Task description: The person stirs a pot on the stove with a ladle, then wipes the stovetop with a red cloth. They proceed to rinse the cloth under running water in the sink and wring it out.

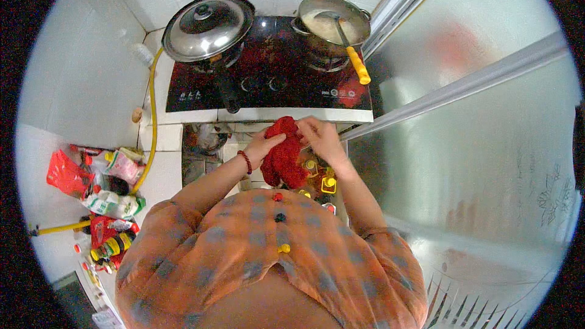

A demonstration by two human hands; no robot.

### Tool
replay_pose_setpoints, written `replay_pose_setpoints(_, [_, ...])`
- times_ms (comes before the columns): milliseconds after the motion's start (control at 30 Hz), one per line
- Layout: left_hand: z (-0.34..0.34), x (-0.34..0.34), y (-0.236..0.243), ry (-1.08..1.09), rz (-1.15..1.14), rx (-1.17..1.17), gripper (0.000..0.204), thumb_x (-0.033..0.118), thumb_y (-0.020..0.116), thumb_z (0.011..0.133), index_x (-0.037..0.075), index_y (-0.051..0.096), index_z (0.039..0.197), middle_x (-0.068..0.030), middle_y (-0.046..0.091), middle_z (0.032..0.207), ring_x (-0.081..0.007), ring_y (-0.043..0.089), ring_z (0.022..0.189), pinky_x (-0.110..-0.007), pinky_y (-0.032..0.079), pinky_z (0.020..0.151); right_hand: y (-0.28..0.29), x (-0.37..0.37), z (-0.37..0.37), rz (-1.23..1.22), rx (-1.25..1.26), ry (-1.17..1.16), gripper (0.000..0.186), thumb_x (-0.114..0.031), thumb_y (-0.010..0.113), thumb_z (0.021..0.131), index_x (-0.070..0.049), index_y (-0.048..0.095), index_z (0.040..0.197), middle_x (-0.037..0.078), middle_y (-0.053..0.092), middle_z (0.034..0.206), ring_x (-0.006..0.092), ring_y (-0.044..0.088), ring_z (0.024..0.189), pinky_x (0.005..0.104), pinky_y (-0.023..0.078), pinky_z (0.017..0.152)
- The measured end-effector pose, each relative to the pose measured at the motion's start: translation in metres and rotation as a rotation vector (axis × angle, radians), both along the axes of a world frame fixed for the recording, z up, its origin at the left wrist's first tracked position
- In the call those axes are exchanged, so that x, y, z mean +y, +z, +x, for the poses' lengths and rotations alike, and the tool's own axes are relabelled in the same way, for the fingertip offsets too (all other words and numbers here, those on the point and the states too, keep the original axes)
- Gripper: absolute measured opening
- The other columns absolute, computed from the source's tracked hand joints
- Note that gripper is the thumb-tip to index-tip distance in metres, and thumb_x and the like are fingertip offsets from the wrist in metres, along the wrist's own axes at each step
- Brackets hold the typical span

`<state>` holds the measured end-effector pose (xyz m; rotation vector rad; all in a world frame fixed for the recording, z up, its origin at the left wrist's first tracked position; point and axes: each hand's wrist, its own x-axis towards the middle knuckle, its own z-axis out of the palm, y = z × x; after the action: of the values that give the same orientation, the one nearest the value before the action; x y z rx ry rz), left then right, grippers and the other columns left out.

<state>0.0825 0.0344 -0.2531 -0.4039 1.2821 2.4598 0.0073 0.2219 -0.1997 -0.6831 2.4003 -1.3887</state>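
A crumpled red bundle (283,158), which looks like cloth or mesh, hangs in front of my body below the stove's front edge. My left hand (263,146) grips its upper left part, thumb lying across it. My right hand (318,137) has curled fingers at the bundle's upper right; its fingertips are partly hidden, so what they pinch is unclear. Below and behind the bundle, yellow-capped bottles (329,184) show at a lower level.
A black two-burner stove (268,55) bears a lidded pan (189,30) and a pot (311,29) with a yellow-handled utensil (356,64). Packets and bottles (116,207) crowd the left counter beside a yellow hose (152,128). A frosted panel (487,164) stands at the right.
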Motion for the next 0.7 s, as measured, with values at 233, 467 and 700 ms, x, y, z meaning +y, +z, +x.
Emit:
replay_pose_setpoints(233, [0.03, -0.039, 0.0, 0.097, 0.054, -0.134, 0.04, 0.022, 0.064, 0.089, 0.006, 0.051, 0.123, -0.0079, 0.062, 0.111, -0.0215, 0.063, 0.097, -0.038, 0.053, 0.081, -0.025, -0.074, -0.075, 0.422, 0.68, 0.066, 0.026, -0.015, 0.058, 0.087, -0.01, 0.061, 0.112, 0.012, 0.062, 0.113, 0.032, 0.061, 0.099, 0.0412, 0.051, 0.082])
replay_pose_setpoints(467, [0.059, -0.061, 0.002, 0.241, 0.094, -0.119, 0.041, 0.022, 0.065, 0.089, 0.007, 0.051, 0.123, -0.0075, 0.061, 0.11, -0.022, 0.062, 0.097, -0.039, 0.054, 0.08, -0.043, -0.102, -0.144, 0.724, 0.771, 0.419, 0.03, -0.017, 0.063, 0.083, -0.008, 0.058, 0.111, 0.011, 0.063, 0.107, 0.0319, 0.058, 0.107, 0.0406, 0.047, 0.093])
replay_pose_setpoints(700, [0.064, -0.063, 0.009, 0.243, 0.062, -0.146, 0.04, 0.019, 0.064, 0.089, 0.007, 0.05, 0.124, -0.0073, 0.061, 0.113, -0.0216, 0.062, 0.098, -0.039, 0.054, 0.08, -0.007, -0.115, -0.099, 0.722, 0.734, 0.2, 0.047, -0.031, 0.068, 0.08, -0.006, 0.053, 0.118, 0.015, 0.059, 0.114, 0.031, 0.057, 0.105, 0.043, 0.049, 0.086])
